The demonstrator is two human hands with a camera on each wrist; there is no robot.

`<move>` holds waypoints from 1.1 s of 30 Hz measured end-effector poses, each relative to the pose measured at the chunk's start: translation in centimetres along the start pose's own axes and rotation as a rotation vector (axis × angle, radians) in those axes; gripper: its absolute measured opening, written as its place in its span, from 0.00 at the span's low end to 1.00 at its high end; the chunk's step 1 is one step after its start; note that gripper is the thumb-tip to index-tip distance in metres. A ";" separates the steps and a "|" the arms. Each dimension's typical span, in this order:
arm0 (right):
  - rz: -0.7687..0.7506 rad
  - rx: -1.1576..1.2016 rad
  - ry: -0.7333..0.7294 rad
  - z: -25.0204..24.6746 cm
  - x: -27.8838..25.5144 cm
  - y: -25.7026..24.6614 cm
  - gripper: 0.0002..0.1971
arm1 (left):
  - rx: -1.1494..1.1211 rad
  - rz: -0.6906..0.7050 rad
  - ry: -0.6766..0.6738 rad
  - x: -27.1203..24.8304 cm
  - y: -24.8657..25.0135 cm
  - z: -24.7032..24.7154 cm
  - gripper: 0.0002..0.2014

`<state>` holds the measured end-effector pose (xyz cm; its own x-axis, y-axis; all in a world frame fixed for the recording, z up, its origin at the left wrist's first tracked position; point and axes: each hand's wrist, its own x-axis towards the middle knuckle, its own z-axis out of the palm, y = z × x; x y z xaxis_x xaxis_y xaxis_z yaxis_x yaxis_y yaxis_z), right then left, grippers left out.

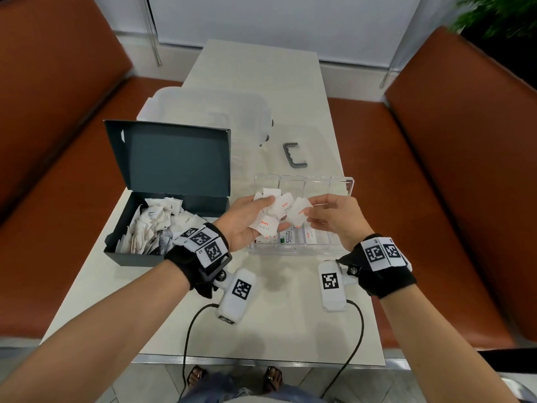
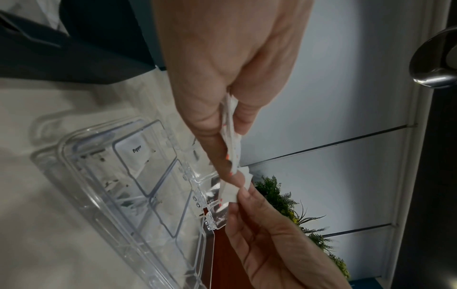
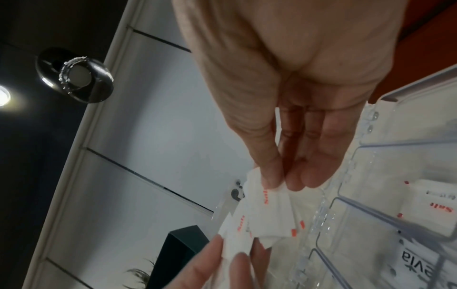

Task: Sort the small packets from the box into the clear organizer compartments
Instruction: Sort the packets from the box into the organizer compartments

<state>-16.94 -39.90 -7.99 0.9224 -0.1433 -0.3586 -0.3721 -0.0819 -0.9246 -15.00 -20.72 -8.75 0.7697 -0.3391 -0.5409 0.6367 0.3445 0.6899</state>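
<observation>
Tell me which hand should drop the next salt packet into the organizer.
Right, probably. The right hand pinches a single salt packet above the clear organizer, while the left hand holds a bunch.

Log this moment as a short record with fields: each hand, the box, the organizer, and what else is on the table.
left hand: grips a bunch of salt packets above the organizer
right hand: pinches one salt packet beside the bunch
box: dark, lid open, many white packets inside, left of organizer
organizer: clear, open, on table; holds a Stevia packet, a pepper packet and a salt packet in separate compartments
table: also holds a grey handle and a translucent tub
</observation>
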 end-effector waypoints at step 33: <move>-0.089 -0.040 0.198 2.1 -0.2 0.5 0.05 | 0.007 0.058 -0.054 0.2 -1.1 0.0 0.12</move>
<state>-17.08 -37.88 -8.64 0.9151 -0.3241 -0.2398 -0.2976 -0.1416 -0.9441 -15.54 -21.17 -9.64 0.8012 -0.3659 -0.4735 0.5909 0.3591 0.7224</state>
